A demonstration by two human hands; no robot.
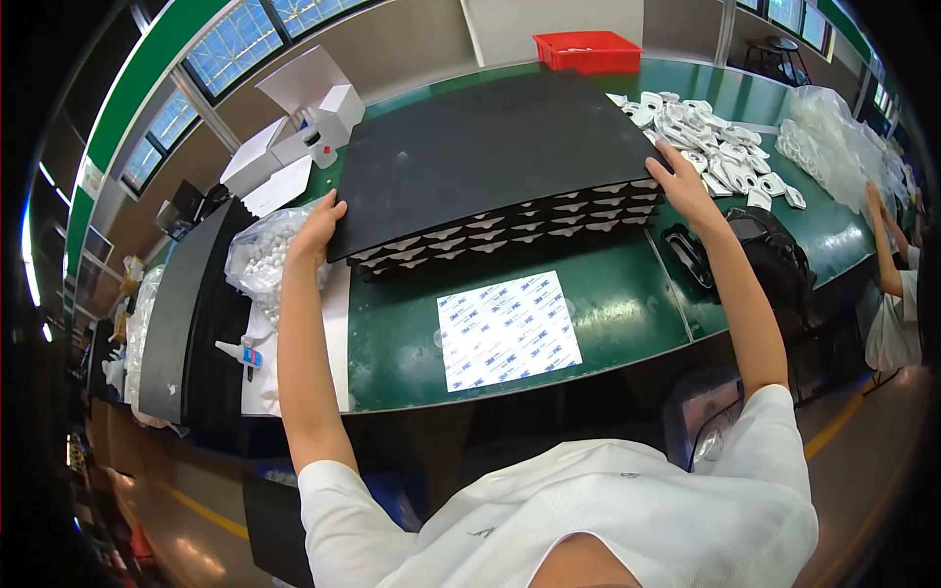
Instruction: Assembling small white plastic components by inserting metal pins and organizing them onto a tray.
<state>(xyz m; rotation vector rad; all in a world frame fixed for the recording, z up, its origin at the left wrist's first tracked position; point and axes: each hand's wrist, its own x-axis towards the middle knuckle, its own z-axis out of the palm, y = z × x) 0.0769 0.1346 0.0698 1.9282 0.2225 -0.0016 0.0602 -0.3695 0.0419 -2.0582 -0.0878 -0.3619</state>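
Observation:
A wide black board (490,147) tops a stack of black layers with white pieces (510,233) showing between them along the near side. My left hand (316,227) grips the board's near left corner. At the right edge, my right hand (684,186) has its fingers and thumb on the same board. Both arms reach out straight toward it. On the table in front of the stack lies a white printed sheet (510,331) with blue marks. Whether the board rests fully on the layers below is hard to tell.
Loose white plastic parts (720,147) are heaped right of the stack, near a clear bag (833,147) and a black bag (760,245). A red bin (588,51) stands behind. At left are a bag of white balls (270,257), a glue bottle (240,353) and black boards (181,314).

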